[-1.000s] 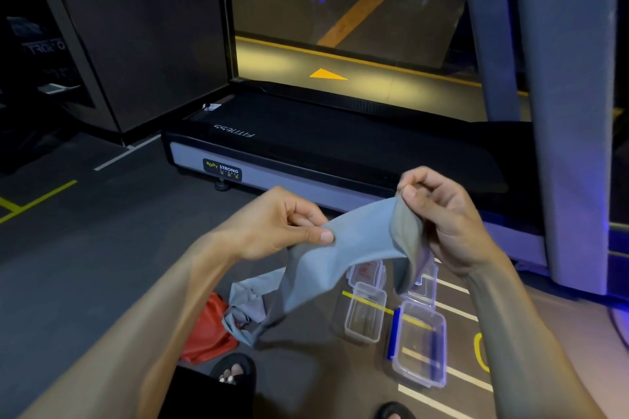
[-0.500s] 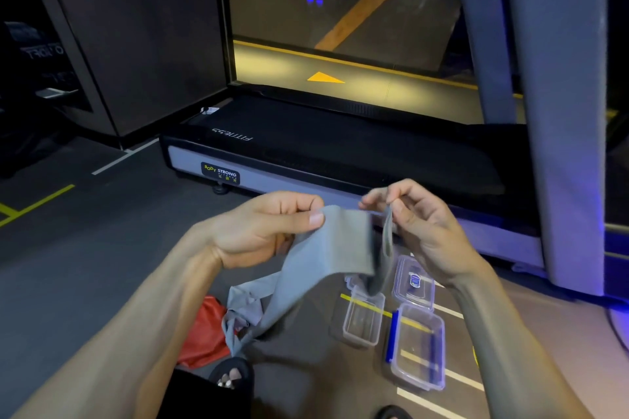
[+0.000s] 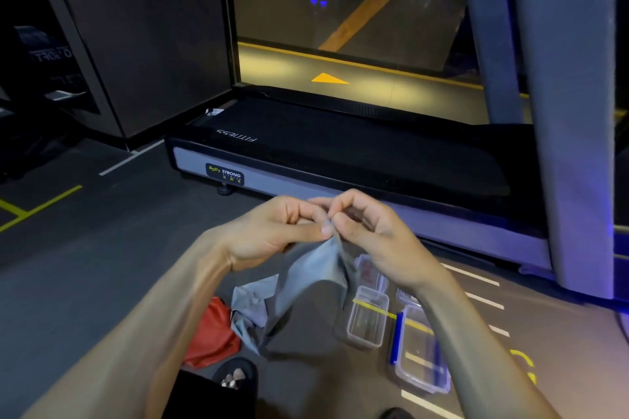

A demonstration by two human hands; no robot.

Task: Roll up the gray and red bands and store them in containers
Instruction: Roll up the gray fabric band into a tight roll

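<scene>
The gray band [image 3: 306,282] hangs from both my hands, its lower end crumpled on the floor. My left hand [image 3: 275,231] pinches its top end between thumb and fingers. Right against it, my right hand [image 3: 371,231] pinches the same end with curled fingers. The red band [image 3: 211,340] lies bunched on the floor below my left forearm. A small clear container [image 3: 367,316] stands open on the floor under my right wrist. A larger clear container [image 3: 422,357] with a blue clip sits to its right.
A black treadmill [image 3: 340,153] lies across the floor just beyond my hands, its grey upright post [image 3: 571,112] at the right. More clear lids or containers [image 3: 369,270] lie behind the small one. My sandalled foot [image 3: 235,376] is near the red band.
My hands have come together, closing the stretch of gray band between them. The band's top end is now gathered between both sets of fingertips.
</scene>
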